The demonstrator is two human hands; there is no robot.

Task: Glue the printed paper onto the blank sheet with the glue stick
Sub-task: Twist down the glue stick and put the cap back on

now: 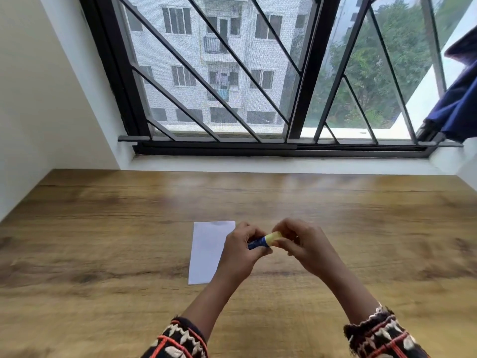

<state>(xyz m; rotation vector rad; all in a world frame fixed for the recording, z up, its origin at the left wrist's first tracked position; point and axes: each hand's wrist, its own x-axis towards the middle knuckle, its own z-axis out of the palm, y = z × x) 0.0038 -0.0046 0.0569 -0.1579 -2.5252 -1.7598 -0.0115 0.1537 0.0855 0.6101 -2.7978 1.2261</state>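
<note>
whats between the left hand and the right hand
In the head view, the glue stick bridges them: the left hand grips its blue barrel, and the right hand pinches its yellow end.

Home room, prob. an apt: wooden table (103, 228) under barred window (232, 73) facing residential block (196, 60).

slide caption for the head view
The left hand and right hand grip a glue stick near white paper on a wooden table.
</note>
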